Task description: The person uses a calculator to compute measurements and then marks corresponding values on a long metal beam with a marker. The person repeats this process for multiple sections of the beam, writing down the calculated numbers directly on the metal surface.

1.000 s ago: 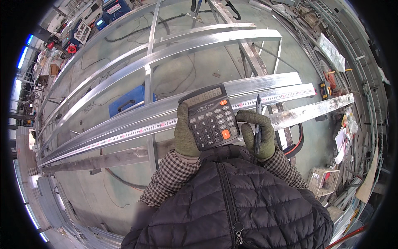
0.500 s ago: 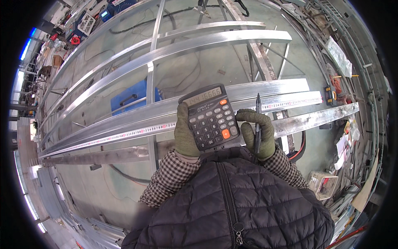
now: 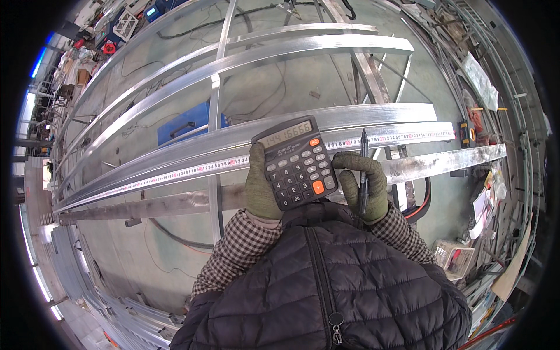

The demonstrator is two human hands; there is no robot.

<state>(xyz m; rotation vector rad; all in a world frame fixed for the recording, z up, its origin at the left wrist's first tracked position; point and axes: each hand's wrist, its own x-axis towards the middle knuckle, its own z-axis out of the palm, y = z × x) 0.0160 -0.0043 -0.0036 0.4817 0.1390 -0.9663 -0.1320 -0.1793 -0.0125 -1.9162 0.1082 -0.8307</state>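
Calculator (image 3: 297,166), black and rectangular, is gripped by green-gloved left hand (image 3: 261,189); green-gloved right hand (image 3: 376,189) clasps a black pen (image 3: 363,175).

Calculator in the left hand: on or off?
On: the calculator held by the left hand shows dark digits across its display.

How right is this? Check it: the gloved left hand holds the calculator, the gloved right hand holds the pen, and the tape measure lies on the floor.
The place of the tape measure is wrong: the head view shows it stretched along a metal bar. The gloved left hand does hold the calculator, and the gloved right hand the pen.
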